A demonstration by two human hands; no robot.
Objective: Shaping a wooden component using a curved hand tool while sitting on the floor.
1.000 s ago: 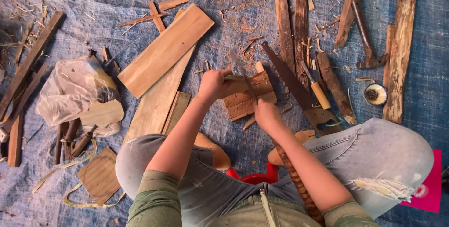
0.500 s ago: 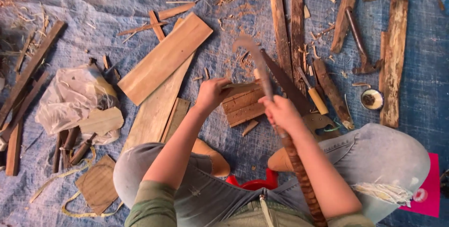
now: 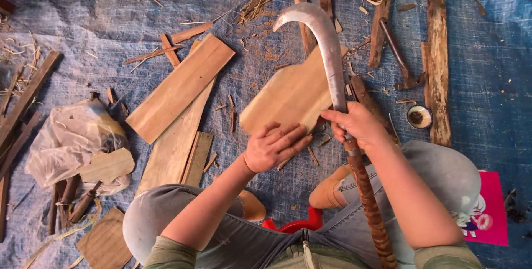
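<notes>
A flat, pale wooden piece [image 3: 291,98] with a curved outline stands tilted in front of me. My left hand [image 3: 274,146] grips its lower edge. My right hand [image 3: 354,125] is closed around a long curved blade [image 3: 327,47] where the metal meets its wrapped brown handle [image 3: 368,208]. The hooked tip rises above the wooden piece, and the blade lies along the piece's right edge. My knees frame the lower view.
Several planks [image 3: 180,89] lie left on the blue tarp [image 3: 111,25]. A plastic bag with a cut wooden shape [image 3: 83,147] sits far left. Rough slats [image 3: 438,69], a hammer [image 3: 400,58] and a small round tin [image 3: 419,116] lie right. Chips are scattered about.
The blade has swung up from low beside my knee to stand raised along the wooden piece. My left hand has lifted the flat piece upright, covering the block it rested on.
</notes>
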